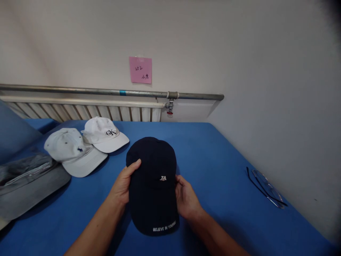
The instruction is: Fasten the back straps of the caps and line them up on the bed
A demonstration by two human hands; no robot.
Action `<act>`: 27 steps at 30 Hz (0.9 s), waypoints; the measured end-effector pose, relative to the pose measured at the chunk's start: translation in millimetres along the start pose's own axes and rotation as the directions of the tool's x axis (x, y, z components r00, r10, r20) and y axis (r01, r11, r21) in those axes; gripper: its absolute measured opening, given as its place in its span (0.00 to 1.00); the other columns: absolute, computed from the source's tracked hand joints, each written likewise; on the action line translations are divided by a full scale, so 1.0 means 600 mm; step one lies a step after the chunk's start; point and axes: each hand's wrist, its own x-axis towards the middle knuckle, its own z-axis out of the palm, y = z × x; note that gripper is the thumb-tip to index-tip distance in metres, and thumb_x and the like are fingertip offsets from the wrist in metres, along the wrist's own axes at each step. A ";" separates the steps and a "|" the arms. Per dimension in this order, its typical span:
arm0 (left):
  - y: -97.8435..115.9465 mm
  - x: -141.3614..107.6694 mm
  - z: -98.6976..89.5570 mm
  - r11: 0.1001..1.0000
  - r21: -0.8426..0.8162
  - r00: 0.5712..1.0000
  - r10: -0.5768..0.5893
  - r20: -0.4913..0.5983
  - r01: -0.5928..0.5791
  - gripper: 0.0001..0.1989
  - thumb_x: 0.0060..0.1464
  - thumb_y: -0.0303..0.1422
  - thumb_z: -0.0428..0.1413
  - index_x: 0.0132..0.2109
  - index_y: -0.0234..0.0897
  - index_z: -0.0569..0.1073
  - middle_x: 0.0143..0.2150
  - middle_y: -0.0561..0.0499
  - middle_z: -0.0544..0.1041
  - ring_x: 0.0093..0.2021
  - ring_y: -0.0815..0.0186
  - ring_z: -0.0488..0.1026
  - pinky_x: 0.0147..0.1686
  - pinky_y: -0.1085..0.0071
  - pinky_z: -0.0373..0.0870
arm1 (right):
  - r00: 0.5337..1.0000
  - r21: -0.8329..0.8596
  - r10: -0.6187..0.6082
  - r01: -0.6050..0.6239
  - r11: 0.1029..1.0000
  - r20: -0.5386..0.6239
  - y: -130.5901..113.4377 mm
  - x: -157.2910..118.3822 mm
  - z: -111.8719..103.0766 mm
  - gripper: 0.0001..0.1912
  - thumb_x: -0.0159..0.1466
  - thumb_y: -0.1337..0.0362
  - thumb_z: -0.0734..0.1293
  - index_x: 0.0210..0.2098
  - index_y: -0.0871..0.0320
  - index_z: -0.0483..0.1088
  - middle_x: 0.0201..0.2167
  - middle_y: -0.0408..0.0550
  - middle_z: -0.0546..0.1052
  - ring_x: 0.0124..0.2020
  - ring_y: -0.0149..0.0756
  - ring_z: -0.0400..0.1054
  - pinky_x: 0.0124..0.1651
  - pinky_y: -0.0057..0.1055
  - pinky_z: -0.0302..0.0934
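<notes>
A dark navy baseball cap (pixel 152 163) is held between my two hands, its brim pointing toward me. White lettering runs along the brim's edge, and a small pale emblem sits on the front. My left hand (pixel 124 182) grips the cap's left side, thumb on top and the other fingers hidden beneath. On the opposite side, my right hand (pixel 186 197) is closed on the edge, with its fingers partly behind the cap. To the left lie a white cap (pixel 102 133) with black letters, a pale cap (pixel 73 149) with a small dark logo, and a grey cap (pixel 32 185).
Blue fabric (pixel 213 163) covers the surface under everything. Eyeglasses (pixel 268 188) rest near its right edge by the wall. Behind are a white radiator (pixel 101 111), a metal pipe (pixel 93 91) with a valve (pixel 169 106), and a pink note (pixel 140 70) on the wall.
</notes>
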 end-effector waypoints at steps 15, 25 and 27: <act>0.000 -0.011 0.011 0.997 0.038 0.998 0.063 0.027 -0.064 0.10 0.58 0.23 0.52 0.39 0.27 0.79 0.29 0.41 0.82 0.31 0.57 0.81 0.45 0.59 0.77 | 0.997 0.033 -0.048 0.050 0.998 -0.063 -0.001 -0.001 0.000 0.17 0.67 0.65 0.56 0.28 0.56 0.73 0.23 0.43 0.79 0.29 0.36 0.74 0.46 0.34 0.65; -0.004 0.002 0.002 0.998 0.025 0.998 0.055 0.018 -0.056 0.12 0.57 0.27 0.57 0.47 0.28 0.78 0.36 0.38 0.83 0.36 0.53 0.81 0.45 0.56 0.77 | 0.998 0.010 -0.053 0.053 0.999 -0.028 0.001 -0.004 0.003 0.12 0.64 0.65 0.60 0.28 0.56 0.73 0.22 0.42 0.79 0.28 0.36 0.73 0.44 0.35 0.66; -0.004 0.001 0.003 0.999 0.012 0.999 0.051 0.005 -0.051 0.12 0.57 0.27 0.57 0.47 0.27 0.78 0.36 0.38 0.83 0.36 0.53 0.81 0.45 0.56 0.77 | 0.998 0.015 -0.048 0.049 0.999 -0.045 0.002 -0.006 0.006 0.14 0.66 0.64 0.58 0.29 0.56 0.73 0.24 0.42 0.79 0.30 0.36 0.74 0.45 0.35 0.66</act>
